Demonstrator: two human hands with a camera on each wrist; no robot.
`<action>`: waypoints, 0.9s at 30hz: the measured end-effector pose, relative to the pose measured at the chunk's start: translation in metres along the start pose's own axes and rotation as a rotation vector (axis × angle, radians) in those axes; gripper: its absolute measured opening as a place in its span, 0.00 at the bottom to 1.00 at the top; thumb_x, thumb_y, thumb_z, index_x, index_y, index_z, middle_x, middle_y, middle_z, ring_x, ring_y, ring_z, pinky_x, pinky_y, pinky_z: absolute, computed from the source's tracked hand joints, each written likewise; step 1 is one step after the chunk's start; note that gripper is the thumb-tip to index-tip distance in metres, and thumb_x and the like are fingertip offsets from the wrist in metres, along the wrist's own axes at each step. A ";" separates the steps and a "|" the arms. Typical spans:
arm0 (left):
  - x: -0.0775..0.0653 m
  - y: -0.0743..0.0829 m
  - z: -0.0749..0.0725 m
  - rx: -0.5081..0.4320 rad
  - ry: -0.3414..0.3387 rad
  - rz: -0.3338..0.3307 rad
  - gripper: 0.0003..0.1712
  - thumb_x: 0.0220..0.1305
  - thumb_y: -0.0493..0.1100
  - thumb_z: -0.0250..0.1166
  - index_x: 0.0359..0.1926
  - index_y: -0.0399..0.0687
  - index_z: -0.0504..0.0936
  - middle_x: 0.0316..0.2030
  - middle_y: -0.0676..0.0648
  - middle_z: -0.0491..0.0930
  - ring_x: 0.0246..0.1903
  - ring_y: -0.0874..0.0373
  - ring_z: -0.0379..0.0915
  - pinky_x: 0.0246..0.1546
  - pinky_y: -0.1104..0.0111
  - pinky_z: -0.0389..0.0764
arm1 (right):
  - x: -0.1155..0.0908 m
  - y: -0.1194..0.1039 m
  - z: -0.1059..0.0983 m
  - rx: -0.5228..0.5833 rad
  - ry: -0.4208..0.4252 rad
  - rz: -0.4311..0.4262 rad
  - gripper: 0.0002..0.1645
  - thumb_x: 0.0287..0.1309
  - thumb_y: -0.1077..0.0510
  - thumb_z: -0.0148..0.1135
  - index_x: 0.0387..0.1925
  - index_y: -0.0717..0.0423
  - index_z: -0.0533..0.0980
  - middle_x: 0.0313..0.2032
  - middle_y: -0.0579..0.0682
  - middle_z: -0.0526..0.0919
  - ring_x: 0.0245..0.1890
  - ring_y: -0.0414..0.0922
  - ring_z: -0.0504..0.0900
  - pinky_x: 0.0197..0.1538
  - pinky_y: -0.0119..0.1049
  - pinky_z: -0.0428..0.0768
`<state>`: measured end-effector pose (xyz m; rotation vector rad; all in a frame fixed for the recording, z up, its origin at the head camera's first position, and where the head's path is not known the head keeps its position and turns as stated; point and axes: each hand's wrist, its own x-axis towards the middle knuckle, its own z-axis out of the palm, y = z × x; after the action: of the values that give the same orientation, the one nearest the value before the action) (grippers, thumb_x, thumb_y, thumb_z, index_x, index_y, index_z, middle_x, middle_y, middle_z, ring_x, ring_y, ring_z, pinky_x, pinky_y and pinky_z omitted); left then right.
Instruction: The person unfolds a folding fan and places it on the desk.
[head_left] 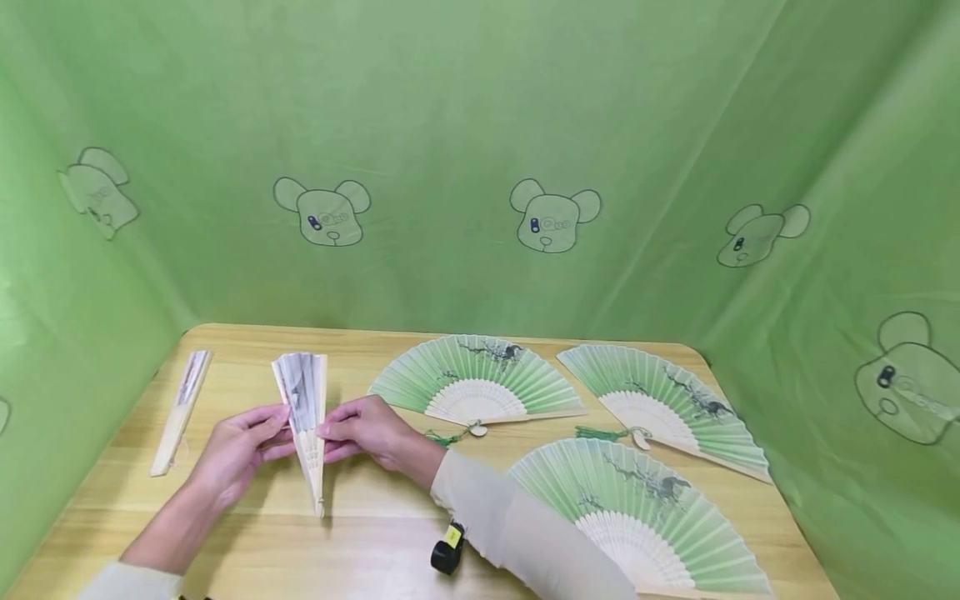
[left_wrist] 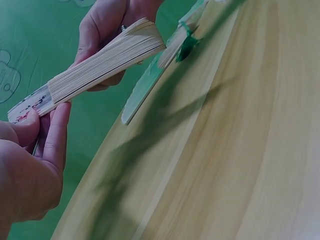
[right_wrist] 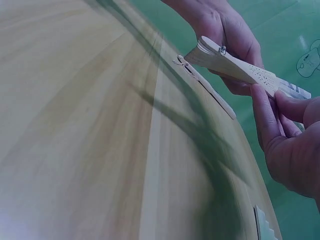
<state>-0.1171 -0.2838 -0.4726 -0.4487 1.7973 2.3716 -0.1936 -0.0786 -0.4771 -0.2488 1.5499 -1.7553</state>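
Between both hands, raised over the table, is a partly spread folding fan (head_left: pixel 306 400) with pale wooden ribs and a grey-white printed leaf. Its pivot end points down toward me. My left hand (head_left: pixel 236 454) pinches the fan's left edge between thumb and fingers. On the opposite edge, my right hand (head_left: pixel 375 433) pinches the outer rib. Red and dark marks on the leaf (left_wrist: pixel 32 109) show in the left wrist view. Seen from the right wrist, the slats (right_wrist: pixel 240 69) fan out slightly, with cut-out holes in the outer one.
A folded fan (head_left: pixel 180 417) lies left of my left hand. Three spread green fans (head_left: pixel 480 400) (head_left: pixel 667 417) (head_left: pixel 637 533) with dark branch prints lie on the right of the wooden table (head_left: pixel 360 550). A small black object with a yellow label (head_left: pixel 447 550) is beside my right sleeve.
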 end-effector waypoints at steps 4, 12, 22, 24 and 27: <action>-0.001 -0.005 0.010 -0.008 -0.008 -0.002 0.14 0.76 0.39 0.60 0.39 0.60 0.89 0.37 0.54 0.90 0.40 0.62 0.88 0.49 0.70 0.93 | -0.012 0.000 -0.006 0.006 0.015 -0.011 0.10 0.64 0.72 0.65 0.46 0.76 0.81 0.34 0.60 0.88 0.24 0.44 0.87 0.40 0.38 0.95; -0.002 -0.011 0.028 -0.010 -0.023 -0.022 0.11 0.76 0.39 0.60 0.41 0.59 0.87 0.38 0.54 0.89 0.40 0.61 0.88 0.51 0.69 0.93 | -0.030 0.002 -0.020 0.025 0.029 -0.022 0.11 0.65 0.71 0.65 0.46 0.76 0.81 0.32 0.59 0.88 0.25 0.43 0.88 0.39 0.37 0.95; -0.002 -0.016 0.037 -0.013 -0.050 -0.009 0.09 0.77 0.39 0.59 0.44 0.56 0.85 0.39 0.53 0.89 0.41 0.60 0.88 0.51 0.69 0.93 | -0.042 0.003 -0.029 0.063 0.061 -0.025 0.12 0.65 0.71 0.64 0.48 0.75 0.80 0.35 0.60 0.88 0.28 0.43 0.88 0.41 0.37 0.95; -0.002 -0.016 0.038 -0.024 -0.050 -0.008 0.08 0.77 0.39 0.59 0.45 0.55 0.84 0.40 0.53 0.89 0.41 0.61 0.87 0.52 0.69 0.93 | -0.043 0.003 -0.030 0.076 0.067 -0.026 0.12 0.65 0.71 0.64 0.48 0.75 0.80 0.36 0.61 0.89 0.28 0.43 0.88 0.41 0.37 0.95; -0.003 -0.016 0.039 -0.037 -0.048 -0.008 0.08 0.77 0.39 0.59 0.45 0.54 0.84 0.40 0.52 0.88 0.42 0.61 0.87 0.52 0.69 0.92 | -0.045 0.004 -0.032 0.083 0.074 -0.030 0.11 0.65 0.71 0.64 0.48 0.75 0.80 0.36 0.61 0.89 0.28 0.43 0.89 0.41 0.37 0.95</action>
<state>-0.1158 -0.2422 -0.4767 -0.3980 1.7308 2.3930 -0.1806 -0.0246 -0.4735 -0.1680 1.5284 -1.8664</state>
